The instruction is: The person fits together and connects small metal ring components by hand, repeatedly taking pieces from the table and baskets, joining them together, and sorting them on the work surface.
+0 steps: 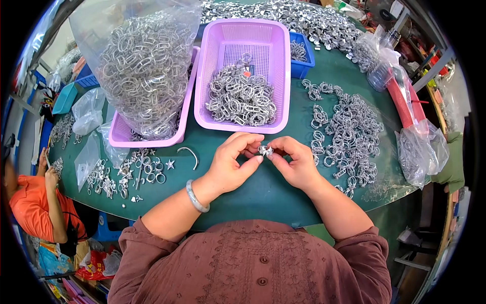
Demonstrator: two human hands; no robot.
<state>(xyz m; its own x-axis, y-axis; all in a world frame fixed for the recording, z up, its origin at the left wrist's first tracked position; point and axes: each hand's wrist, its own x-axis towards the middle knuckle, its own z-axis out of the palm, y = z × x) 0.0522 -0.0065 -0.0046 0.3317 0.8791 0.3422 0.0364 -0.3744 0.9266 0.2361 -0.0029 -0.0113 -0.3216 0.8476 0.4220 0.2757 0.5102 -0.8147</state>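
Between the fingertips of both my hands is a small silver-coloured metal ring piece, partly covered by the fingers. My left hand, with a pale bangle on its wrist, pinches it from the left. My right hand pinches it from the right, thumb and forefinger closed. Just beyond my hands stands a purple plastic basket holding a heap of silver ring pieces. To the right, a spread of similar ring pieces lies on the green table.
A clear bag of metal rings stands in a second purple basket at the left. Loose rings and a curved strip lie nearby. Behind are a blue bin and a metal-parts pile. A person in orange works far left.
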